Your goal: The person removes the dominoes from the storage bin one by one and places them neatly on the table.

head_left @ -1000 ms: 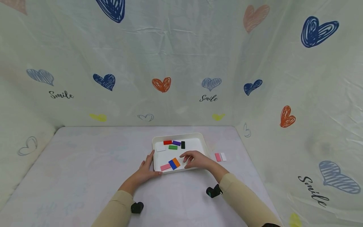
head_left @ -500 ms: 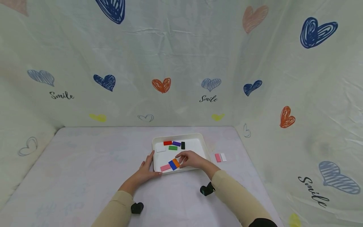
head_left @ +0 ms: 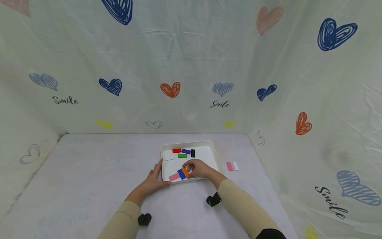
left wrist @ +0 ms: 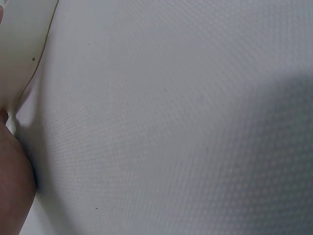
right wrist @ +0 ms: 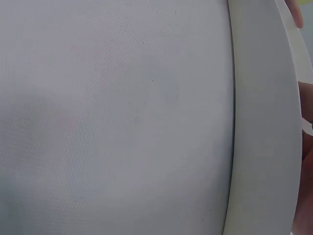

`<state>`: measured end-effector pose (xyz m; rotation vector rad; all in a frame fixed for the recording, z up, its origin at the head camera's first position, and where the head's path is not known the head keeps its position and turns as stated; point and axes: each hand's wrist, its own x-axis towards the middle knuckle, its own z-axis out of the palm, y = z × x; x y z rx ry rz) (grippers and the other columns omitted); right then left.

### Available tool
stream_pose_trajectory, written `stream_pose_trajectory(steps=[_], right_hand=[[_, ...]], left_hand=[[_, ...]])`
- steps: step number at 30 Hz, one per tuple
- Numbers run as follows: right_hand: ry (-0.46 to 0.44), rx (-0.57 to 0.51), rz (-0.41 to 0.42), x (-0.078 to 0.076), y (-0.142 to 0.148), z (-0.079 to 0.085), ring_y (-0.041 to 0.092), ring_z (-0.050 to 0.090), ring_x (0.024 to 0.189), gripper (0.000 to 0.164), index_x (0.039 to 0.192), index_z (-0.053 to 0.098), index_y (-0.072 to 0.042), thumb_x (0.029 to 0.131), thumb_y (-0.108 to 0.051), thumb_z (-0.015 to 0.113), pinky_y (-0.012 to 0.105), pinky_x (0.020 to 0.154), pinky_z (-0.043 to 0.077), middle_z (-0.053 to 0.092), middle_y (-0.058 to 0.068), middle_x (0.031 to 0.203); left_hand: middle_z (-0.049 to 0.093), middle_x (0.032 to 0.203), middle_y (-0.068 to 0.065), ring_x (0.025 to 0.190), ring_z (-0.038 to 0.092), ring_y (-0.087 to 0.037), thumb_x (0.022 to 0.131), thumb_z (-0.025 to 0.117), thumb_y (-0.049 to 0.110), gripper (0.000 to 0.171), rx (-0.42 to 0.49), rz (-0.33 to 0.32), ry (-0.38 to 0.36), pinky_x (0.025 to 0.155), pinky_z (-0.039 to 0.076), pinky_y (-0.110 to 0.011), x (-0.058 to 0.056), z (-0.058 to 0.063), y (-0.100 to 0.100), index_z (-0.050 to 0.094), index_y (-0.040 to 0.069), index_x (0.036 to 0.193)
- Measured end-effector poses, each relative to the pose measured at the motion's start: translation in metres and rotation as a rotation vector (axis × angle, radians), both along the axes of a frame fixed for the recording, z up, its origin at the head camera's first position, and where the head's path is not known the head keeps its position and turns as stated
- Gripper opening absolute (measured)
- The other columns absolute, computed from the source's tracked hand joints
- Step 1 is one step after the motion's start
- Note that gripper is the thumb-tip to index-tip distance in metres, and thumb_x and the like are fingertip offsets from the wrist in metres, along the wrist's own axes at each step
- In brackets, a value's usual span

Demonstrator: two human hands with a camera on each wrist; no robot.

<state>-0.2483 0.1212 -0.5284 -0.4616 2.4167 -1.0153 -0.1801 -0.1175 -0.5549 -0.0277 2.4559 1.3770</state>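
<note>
A shallow white tray (head_left: 206, 146) holds several small coloured rectangular blocks. My left hand (head_left: 153, 181) rests against its near left corner, with straight fingers along the left side and thumb at the front edge. Over the tray, my right hand (head_left: 198, 168) pinches an orange block (head_left: 185, 171) between thumb and fingertips. That block lies beside a blue block (head_left: 181, 174), the two edge to edge. A pink block (head_left: 174, 177) touches or nearly touches the blue one on its left. In the right wrist view, the tray wall (right wrist: 264, 122) hides most of the right hand (right wrist: 305, 171).
Farther back in the tray lie a red block (head_left: 176, 150), a purple block (head_left: 186, 151), a green block (head_left: 182, 155), a black block (head_left: 193, 153) and a white block (head_left: 169, 158). On the table (head_left: 98, 172), right of the tray, lie another pink block (head_left: 229, 166) and white block (head_left: 235, 165).
My right hand has moved left within the tray, from beside the orange block onto it, and its fingers have closed about it. The left hand and tray stay put.
</note>
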Motion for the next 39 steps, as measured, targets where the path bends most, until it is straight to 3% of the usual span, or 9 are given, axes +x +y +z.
stream_pose_trajectory(steps=[39], right_hand=[[0.042,0.096,-0.033,-0.0042,-0.0047,-0.0036,0.014,0.050,0.070,0.038,0.109,0.068,-0.015,0.076,-0.011,0.085,0.023,0.061,0.046,0.054,0.001,0.075]], left_hand=[[0.006,0.162,-0.015,0.143,-0.002,-0.049,0.076,0.082,0.038,0.112,-0.004,0.009,-0.016,0.102,0.012,-0.077,-0.0015,-0.0013,0.0006,0.006,0.028,0.158]])
